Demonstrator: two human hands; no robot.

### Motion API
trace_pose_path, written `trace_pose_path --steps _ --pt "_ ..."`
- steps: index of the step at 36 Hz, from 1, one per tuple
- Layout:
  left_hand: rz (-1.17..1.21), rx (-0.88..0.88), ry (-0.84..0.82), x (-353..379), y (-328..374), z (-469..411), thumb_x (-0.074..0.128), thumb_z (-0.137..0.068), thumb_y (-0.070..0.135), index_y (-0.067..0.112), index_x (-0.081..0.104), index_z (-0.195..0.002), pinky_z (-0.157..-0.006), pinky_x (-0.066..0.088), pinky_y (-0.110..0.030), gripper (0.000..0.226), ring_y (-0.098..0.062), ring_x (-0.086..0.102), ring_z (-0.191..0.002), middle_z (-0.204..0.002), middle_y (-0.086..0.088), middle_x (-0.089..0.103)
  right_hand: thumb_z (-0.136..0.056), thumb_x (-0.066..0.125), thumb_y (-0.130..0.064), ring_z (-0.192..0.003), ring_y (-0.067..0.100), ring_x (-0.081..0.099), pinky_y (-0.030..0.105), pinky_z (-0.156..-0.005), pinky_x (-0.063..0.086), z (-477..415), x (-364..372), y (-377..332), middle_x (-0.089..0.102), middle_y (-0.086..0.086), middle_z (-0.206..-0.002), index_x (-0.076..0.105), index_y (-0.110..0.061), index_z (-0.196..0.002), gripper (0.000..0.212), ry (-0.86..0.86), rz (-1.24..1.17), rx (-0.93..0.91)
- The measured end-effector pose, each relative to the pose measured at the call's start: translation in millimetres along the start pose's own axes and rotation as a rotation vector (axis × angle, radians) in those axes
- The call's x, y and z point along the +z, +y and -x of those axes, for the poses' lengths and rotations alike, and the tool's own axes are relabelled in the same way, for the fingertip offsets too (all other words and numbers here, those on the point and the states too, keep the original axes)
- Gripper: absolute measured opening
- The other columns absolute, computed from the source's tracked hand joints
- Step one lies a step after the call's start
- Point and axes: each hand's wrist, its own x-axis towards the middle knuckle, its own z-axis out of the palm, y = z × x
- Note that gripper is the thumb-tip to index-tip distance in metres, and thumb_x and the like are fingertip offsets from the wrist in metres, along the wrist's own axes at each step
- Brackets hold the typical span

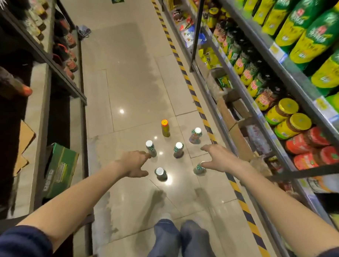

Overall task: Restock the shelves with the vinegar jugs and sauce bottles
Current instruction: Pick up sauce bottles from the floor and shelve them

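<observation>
Two hands, the left hand point(134, 162) and the right hand point(219, 159), hang spread and empty above five white-capped sauce bottles point(178, 150) standing on the floor point(128, 78) nearer than the single orange-capped bottle point(165, 128), the right hand half hiding one cap.

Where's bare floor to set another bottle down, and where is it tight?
Free: the tiles between the nearest white-capped bottle and the person's legs; the floor beyond the orange-capped bottle; the strip toward the green carton. Crowded: among the six bottles, under the left hand and right hand.
</observation>
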Motion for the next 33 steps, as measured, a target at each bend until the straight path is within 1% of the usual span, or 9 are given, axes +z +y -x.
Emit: trace_pose_path --steps 2,7,12,16,19,22,27,30,33 --pt "-0.016 0.012 -0.028 6 -3 -15 0.057 -0.086 0.044 0.016 0.034 -0.143 -0.092 0.045 -0.035 0.067 -0.025 0.05 -0.122 -0.137 -0.005 0.049 -0.085 0.064 -0.036 -0.128 0.024 0.045 0.036 -0.099 0.043 -11 7 8 0.045 0.008 -0.143 0.038 -0.012 -0.142 0.067 -0.007 0.001 0.008" --pt "-0.028 0.018 -0.097 34 -8 -62 0.056 -0.085 0.049 0.015 0.034 -0.142 -0.094 0.047 -0.041 0.069 -0.026 0.051 -0.121 -0.135 -0.005 0.05 -0.085 0.064 -0.035 -0.13 0.025 0.043 0.036 -0.101 0.041 -45 28 34 0.046 0.008 -0.142 0.038 -0.012 -0.142 0.067 -0.034 0.002 0.025" --pt "-0.015 0.035 -0.117 74 -4 -116 0.057 -0.086 0.047 0.015 0.034 -0.141 -0.092 0.044 -0.035 0.068 -0.024 0.049 -0.123 -0.136 -0.004 0.048 -0.082 0.067 -0.04 -0.129 0.025 0.044 0.039 -0.1 0.042 -92 59 76 0.047 0.007 -0.141 0.039 -0.012 -0.14 0.071 -0.062 -0.01 0.046" --pt "0.018 0.034 -0.131 119 -7 -173 0.06 -0.083 0.048 0.016 0.036 -0.14 -0.092 0.044 -0.033 0.07 -0.023 0.049 -0.122 -0.135 -0.003 0.049 -0.079 0.069 -0.045 -0.13 0.024 0.042 0.041 -0.101 0.042 -139 95 114 0.045 0.005 -0.143 0.038 -0.014 -0.141 0.076 -0.068 -0.036 0.053" --pt "0.037 0.019 -0.132 155 -10 -216 0.061 -0.082 0.05 0.016 0.03 -0.144 -0.093 0.043 -0.033 0.077 -0.022 0.048 -0.124 -0.138 -0.002 0.047 -0.079 0.07 -0.039 -0.13 0.023 0.043 0.04 -0.1 0.043 -177 126 144 0.046 0.006 -0.142 0.039 -0.013 -0.141 0.074 -0.041 -0.093 0.082" --pt "0.057 0.019 -0.132 197 -17 -257 0.063 -0.08 0.051 0.016 0.03 -0.144 -0.095 0.043 -0.032 0.081 -0.022 0.049 -0.124 -0.138 -0.002 0.047 -0.078 0.073 -0.035 -0.129 0.023 0.045 0.036 -0.101 0.041 -213 159 171 0.049 0.009 -0.139 0.042 -0.011 -0.139 0.073 -0.013 -0.147 0.115" --pt "0.07 0.005 -0.138 261 -35 -313 0.068 -0.074 0.053 0.016 0.028 -0.145 -0.095 0.043 -0.034 0.09 -0.022 0.047 -0.126 -0.14 -0.001 0.045 -0.075 0.075 -0.038 -0.128 0.023 0.046 0.037 -0.101 0.041 -264 214 207 0.051 0.009 -0.138 0.043 -0.013 -0.139 0.077 -0.013 -0.167 0.145" --pt "0.115 0.022 -0.142 294 -46 -338 0.071 -0.07 0.053 0.015 0.026 -0.147 -0.094 0.042 -0.032 0.097 -0.021 0.044 -0.128 -0.143 0.0 0.042 -0.074 0.076 -0.038 -0.128 0.023 0.046 0.034 -0.1 0.041 -290 240 221 0.05 0.009 -0.138 0.042 -0.012 -0.14 0.078 -0.013 -0.178 0.15" --pt "0.159 0.056 -0.112 323 -54 -355 0.075 -0.067 0.052 0.017 0.033 -0.144 -0.093 0.043 -0.031 0.095 -0.019 0.046 -0.127 -0.14 0.002 0.046 -0.072 0.076 -0.038 -0.128 0.022 0.046 0.032 -0.1 0.041 -311 260 230 0.05 0.008 -0.139 0.041 -0.012 -0.14 0.081 -0.002 -0.196 0.151"
